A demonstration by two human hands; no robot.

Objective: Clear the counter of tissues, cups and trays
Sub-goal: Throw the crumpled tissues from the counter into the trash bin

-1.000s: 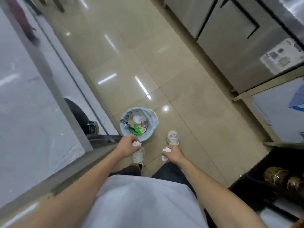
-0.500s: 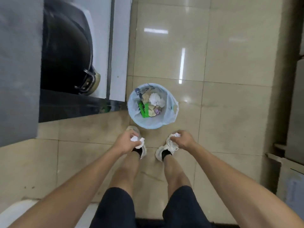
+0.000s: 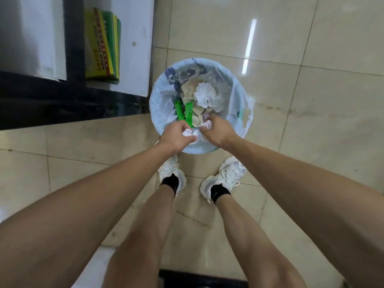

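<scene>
Our left hand pinches a crumpled white tissue. Our right hand grips another white wad over the bag-lined round bin.

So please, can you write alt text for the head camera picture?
Seen from above, the left hand and right hand each hold a crumpled tissue over a lined bin of rubbish standing on a tiled floor.

We've got both arms stretched forward and down, left hand and right hand close together, each fist closed around something.
</scene>
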